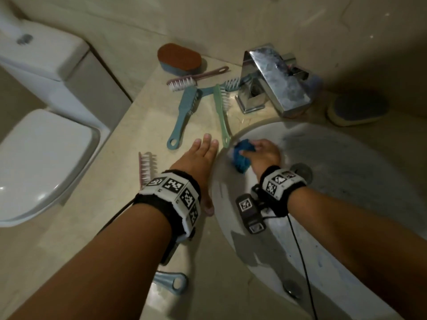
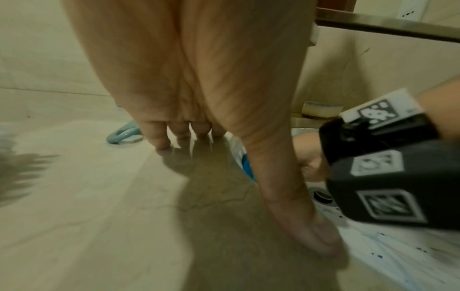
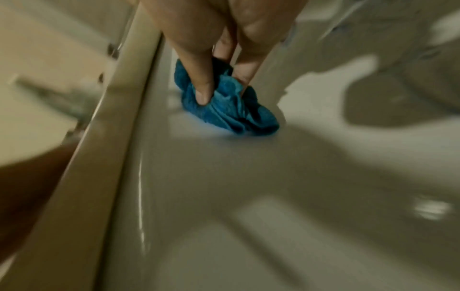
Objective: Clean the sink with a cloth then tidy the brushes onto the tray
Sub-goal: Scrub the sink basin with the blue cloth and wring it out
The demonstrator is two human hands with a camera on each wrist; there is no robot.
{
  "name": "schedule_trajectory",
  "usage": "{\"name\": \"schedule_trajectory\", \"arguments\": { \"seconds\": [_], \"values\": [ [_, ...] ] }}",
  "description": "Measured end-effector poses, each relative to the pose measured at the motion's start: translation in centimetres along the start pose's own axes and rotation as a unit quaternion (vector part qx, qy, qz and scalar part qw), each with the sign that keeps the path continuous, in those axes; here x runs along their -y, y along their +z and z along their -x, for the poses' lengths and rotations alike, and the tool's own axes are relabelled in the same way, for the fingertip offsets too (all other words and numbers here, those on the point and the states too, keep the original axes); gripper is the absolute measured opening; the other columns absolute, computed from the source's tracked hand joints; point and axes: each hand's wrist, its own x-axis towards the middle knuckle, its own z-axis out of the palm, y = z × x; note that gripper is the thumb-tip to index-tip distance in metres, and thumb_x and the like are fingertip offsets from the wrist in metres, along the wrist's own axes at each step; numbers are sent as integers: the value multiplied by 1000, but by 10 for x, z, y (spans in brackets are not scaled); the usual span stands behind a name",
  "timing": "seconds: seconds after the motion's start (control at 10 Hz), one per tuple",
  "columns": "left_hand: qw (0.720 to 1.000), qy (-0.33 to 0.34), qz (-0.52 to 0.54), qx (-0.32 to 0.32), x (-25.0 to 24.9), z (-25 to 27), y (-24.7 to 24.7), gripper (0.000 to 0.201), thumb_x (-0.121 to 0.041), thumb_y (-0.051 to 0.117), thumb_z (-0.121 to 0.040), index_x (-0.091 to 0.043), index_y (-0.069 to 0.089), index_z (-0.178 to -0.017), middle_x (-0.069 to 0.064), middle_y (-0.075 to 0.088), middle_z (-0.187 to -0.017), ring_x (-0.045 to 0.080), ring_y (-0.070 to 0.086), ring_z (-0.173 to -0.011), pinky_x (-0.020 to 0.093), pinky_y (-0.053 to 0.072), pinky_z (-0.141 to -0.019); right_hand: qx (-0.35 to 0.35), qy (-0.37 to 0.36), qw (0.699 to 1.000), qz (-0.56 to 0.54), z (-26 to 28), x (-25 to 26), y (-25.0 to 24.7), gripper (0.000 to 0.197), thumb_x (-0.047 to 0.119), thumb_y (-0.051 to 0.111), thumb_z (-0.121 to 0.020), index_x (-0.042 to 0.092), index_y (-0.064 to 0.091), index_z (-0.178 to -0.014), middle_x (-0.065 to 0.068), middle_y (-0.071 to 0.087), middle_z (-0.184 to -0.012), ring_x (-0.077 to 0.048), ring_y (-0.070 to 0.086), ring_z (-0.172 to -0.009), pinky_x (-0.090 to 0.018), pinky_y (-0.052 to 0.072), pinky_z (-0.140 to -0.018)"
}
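My right hand [image 1: 263, 153] grips a bunched blue cloth [image 1: 241, 155] and presses it against the upper left inner wall of the white sink [image 1: 346, 158]. In the right wrist view the fingers [image 3: 201, 86] pinch the cloth [image 3: 231, 110] just under the rim. My left hand [image 1: 201, 158] lies flat and open on the beige counter [image 1: 104, 227] beside the sink, its fingertips [image 2: 161, 141] touching the surface. Several brushes lie on the counter: a pink one [image 1: 194, 78], a blue one [image 1: 182, 112], a green one [image 1: 221, 112], another pink one [image 1: 145, 167].
A chrome tap [image 1: 272, 82] stands behind the sink. An orange-topped scrubber [image 1: 179, 57] lies at the back left, a blue-and-yellow sponge [image 1: 358, 109] at the back right. A blue handle loop [image 1: 175, 282] lies near my left forearm. A toilet [image 1: 44, 162] stands to the left.
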Motion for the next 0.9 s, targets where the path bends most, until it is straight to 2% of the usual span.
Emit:
{"name": "schedule_trajectory", "arguments": {
  "seconds": [0.1, 0.2, 0.3, 0.4, 0.5, 0.6, 0.7, 0.8, 0.9],
  "values": [
    [1000, 1, 3, -2, 0, -1, 1, 152, -36, 91, -49, -11, -24, -145, 8, -29, -153, 26, -20, -144, 31, -3, -117, -69, 22, 996, -58, -12, 0, -6, 33, 1, 70, -78, 0, 60, -109, -13, 63, -107, -26, 61, -98, -30, 50, -86],
    [1000, 2, -5, 2, 0, -2, 1, 152, -37, 90, -49, -10, -25, -144, 7, -30, -153, 26, -22, -143, 33, -2, -118, -30, 22, 996, -77, -6, -2, 1, 28, -3, 67, -79, 3, 58, -105, -7, 59, -102, -20, 57, -95, -28, 48, -86],
    [1000, 1, -8, 6, -1, -1, -1, 151, -37, 90, -50, -10, -26, -144, 8, -31, -153, 27, -22, -143, 33, -2, -118, -36, 25, 998, -33, -17, 1, -13, 29, 9, 71, -79, 0, 62, -106, -17, 66, -106, -27, 63, -94, -39, 52, -89],
    [1000, 3, -14, 8, -2, 1, -2, 151, -39, 89, -51, -9, -25, -144, 9, -30, -153, 27, -22, -143, 32, -4, -118, -166, 66, 978, -105, -34, 3, -43, 34, 13, 69, -82, -5, 62, -110, -22, 64, -113, -30, 62, -96, -33, 50, -84],
    [1000, -3, -15, 11, -3, 1, -3, 151, -39, 89, -51, -9, -25, -144, 9, -30, -153, 27, -22, -143, 32, -4, -118, -186, 83, 967, -156, -36, 6, -45, 37, 9, 67, -83, -6, 59, -116, -21, 62, -118, -24, 58, -92, -24, 45, -71],
    [1000, -5, -15, 13, -4, 1, -4, 151, -39, 89, -50, -9, -25, -144, 9, -31, -153, 27, -22, -143, 33, -4, -118, -137, 74, 981, -115, -29, 8, -27, 37, 11, 70, -80, -1, 60, -114, -16, 65, -113, -24, 61, -96, -26, 48, -77],
    [1000, -1, -26, 13, -5, 2, -5, 149, -41, 88, -53, -8, -26, -144, 10, -31, -152, 27, -23, -143, 31, -7, -117, -159, 72, 972, -157, -29, 8, -34, 36, 10, 72, -78, -1, 61, -110, -14, 65, -106, -21, 58, -91, -34, 50, -88],
    [1000, -2, -20, 10, -5, 3, -4, 150, -41, 88, -52, -8, -25, -144, 10, -30, -153, 27, -23, -143, 31, -6, -117, -221, 83, 953, -187, -38, 4, -66, 36, 12, 68, -83, -3, 61, -115, -17, 64, -116, -27, 61, -101, -23, 44, -83],
    [1000, 0, -5, 1, -2, 1, -1, 153, -40, 90, -48, -10, -24, -145, 9, -30, -153, 27, -21, -143, 32, -4, -118, -269, 80, 942, -183, -45, 0, -76, 38, 13, 68, -84, -3, 60, -117, -17, 63, -120, -29, 60, -109, -20, 42, -80]
  ]
}}
